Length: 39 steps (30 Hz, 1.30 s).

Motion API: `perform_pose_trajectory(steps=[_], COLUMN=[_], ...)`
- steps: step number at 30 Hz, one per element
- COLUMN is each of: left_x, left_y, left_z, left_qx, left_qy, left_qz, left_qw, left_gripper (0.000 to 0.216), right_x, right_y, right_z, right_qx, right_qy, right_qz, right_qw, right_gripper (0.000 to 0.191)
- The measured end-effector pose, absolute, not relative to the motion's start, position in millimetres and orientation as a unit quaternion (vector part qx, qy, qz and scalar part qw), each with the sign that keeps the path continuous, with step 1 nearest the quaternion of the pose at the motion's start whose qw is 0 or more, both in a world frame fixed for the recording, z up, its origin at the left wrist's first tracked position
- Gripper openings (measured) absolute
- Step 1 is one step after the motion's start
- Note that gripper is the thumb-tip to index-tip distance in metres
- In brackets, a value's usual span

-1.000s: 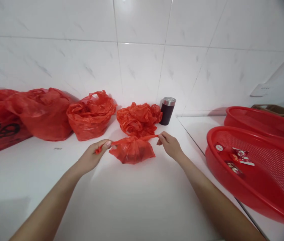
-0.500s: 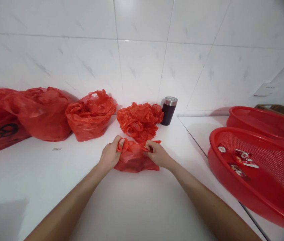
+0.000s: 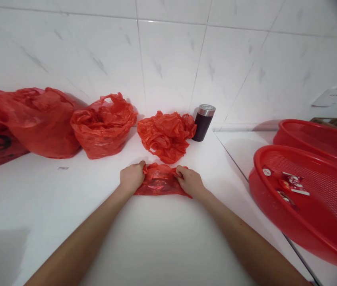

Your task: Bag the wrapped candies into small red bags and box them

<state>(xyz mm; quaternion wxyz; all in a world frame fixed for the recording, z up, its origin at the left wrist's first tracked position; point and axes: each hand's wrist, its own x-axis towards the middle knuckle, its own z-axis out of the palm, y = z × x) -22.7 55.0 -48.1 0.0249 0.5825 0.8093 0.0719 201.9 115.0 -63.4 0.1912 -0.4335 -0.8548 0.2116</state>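
A small red plastic bag lies on the white table, stretched sideways between my two hands. My left hand is closed on its left upper corner, and my right hand grips the right one. Through the thin film something dark and shiny shows faintly; its kind is hard to make out. Just behind the bag sits a crumpled heap of red plastic bags, apart from my fingers.
A dark tumbler with a metal lid stands by the tiled wall. Filled red bags, a nearer one and a bigger one, line the left. At right, a red basket holds several small packets; another red basket lies behind.
My hands have pulled the small bag flatter and wider, and its contents show more through the film. The view has tilted down slightly. A hand has appeared at the far right edge.
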Motion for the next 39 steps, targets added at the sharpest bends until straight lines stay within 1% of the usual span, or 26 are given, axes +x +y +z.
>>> perform_pose_trajectory(steps=[7, 10, 13, 17, 19, 21, 23, 26, 28, 30, 32, 35, 39], left_x=[-25, -27, -29, -27, -20, -12, -3, 4, 5, 4, 4, 6, 11], left_y=[50, 44, 37, 29, 28, 29, 33, 41, 45, 47, 47, 41, 31], left_z=[-55, -57, -56, -49, -46, -44, -43, -42, -41, -38, -36, -30, -23], left_qx=[0.602, 0.604, 0.605, 0.608, 0.601, 0.592, 0.591, 0.606, 0.616, 0.622, 0.626, 0.634, 0.637], left_qy=[0.793, 0.790, 0.784, 0.764, 0.753, 0.744, 0.732, 0.717, 0.712, 0.709, 0.705, 0.685, 0.646], left_qz=[0.087, 0.107, 0.138, 0.209, 0.255, 0.292, 0.310, 0.299, 0.278, 0.261, 0.255, 0.269, 0.308], left_qw=[-0.026, -0.029, -0.010, 0.050, 0.081, 0.108, 0.133, 0.169, 0.188, 0.205, 0.217, 0.237, 0.287], left_gripper=[0.036, 0.036, 0.034, 0.034, 0.038, 0.039, 0.036, 0.038, 0.030, 0.019, 0.017, 0.020, 0.035], right_x=[200, 202, 210, 220, 221, 218, 213, 208, 207, 207, 209, 211, 214], right_y=[115, 116, 116, 118, 118, 116, 113, 109, 107, 107, 108, 109, 109], right_z=[-60, -59, -55, -47, -45, -46, -49, -53, -54, -54, -54, -54, -52], right_qx=[-0.461, -0.468, -0.470, -0.451, -0.449, -0.458, -0.466, -0.476, -0.480, -0.483, -0.483, -0.477, -0.456], right_qy=[-0.856, -0.853, -0.846, -0.840, -0.838, -0.838, -0.840, -0.844, -0.846, -0.847, -0.848, -0.849, -0.853], right_qz=[0.178, 0.182, 0.211, 0.267, 0.272, 0.260, 0.240, 0.210, 0.191, 0.175, 0.168, 0.173, 0.194], right_qw=[0.151, 0.141, 0.137, 0.140, 0.144, 0.145, 0.140, 0.134, 0.134, 0.137, 0.142, 0.151, 0.167], right_gripper=[0.012, 0.011, 0.009, 0.039, 0.043, 0.037, 0.028, 0.014, 0.009, 0.008, 0.008, 0.010, 0.017])
